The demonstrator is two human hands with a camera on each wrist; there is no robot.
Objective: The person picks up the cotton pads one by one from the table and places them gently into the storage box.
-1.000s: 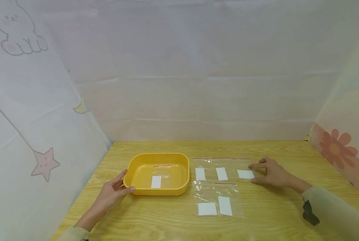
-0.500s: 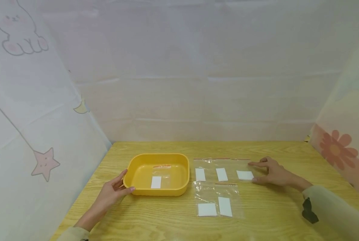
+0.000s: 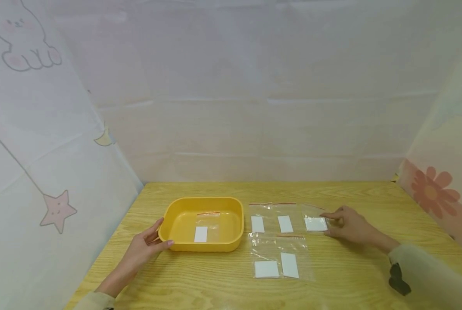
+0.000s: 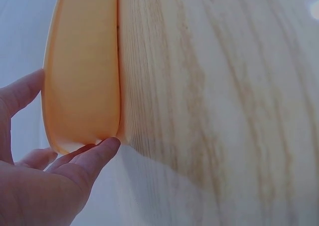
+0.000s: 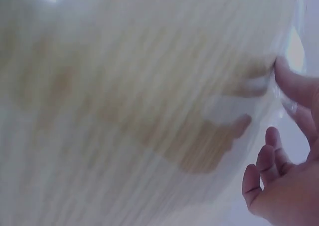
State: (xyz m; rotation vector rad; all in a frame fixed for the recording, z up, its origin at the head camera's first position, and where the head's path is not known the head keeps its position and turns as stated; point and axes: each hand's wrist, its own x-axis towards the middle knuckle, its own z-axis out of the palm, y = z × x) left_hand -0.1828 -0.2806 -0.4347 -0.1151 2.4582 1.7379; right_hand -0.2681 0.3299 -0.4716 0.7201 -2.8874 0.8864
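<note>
A yellow plastic basin (image 3: 223,246) stands on the left of the table with one small clear zip bag (image 3: 213,219) inside it. My left hand (image 3: 139,249) holds its left end, thumb at the near rim, fingers around the end wall; the left wrist view shows the fingertips against that wall (image 4: 82,61). To the right, my right hand (image 3: 353,226) pinches the right edge of another zip bag (image 3: 315,224), which has a white piece inside. In the right wrist view, thumb and forefinger meet at the bag's edge; the other fingers (image 5: 266,163) are loosely bent.
Several more zip bags with white pieces lie flat between the basin and my right hand: two in the back row (image 3: 285,224), two in front (image 3: 290,265). The wooden table (image 3: 351,280) meets white printed sheets (image 3: 254,129) at the back and sides.
The bag at my right hand now shines and its top strip slants down to the right, its right edge pinched. Earlier it lay flat. The left hand and basin have stayed put.
</note>
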